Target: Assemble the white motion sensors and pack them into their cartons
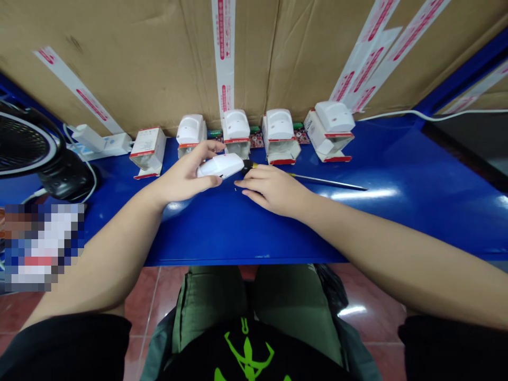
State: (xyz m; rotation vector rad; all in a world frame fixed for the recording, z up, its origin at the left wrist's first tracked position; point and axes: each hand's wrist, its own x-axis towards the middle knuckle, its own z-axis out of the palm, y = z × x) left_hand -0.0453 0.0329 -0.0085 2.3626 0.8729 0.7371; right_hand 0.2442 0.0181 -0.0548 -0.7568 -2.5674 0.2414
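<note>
My left hand [182, 177] holds a white plastic motion detector [222, 166], tilted a little above the blue table, with the thumb on the near side and fingers on the far side. Just right of it, my right hand [270, 188] rests low over the table, fingers apart and slightly bent. Beside its fingertips lie tiny pieces [235, 189], perhaps screws, too small to make out surely. Behind that hand lies a long screwdriver [333, 182]; its black and yellow handle is partly covered by the fingers.
Along the back stand open red-and-white boxes [282, 153], several with white detectors [279, 124] on top. Red circuit boards [257, 139] show between them. A black fan [27, 143] and a power strip [107, 144] are at left. Cardboard [159, 58] walls the back.
</note>
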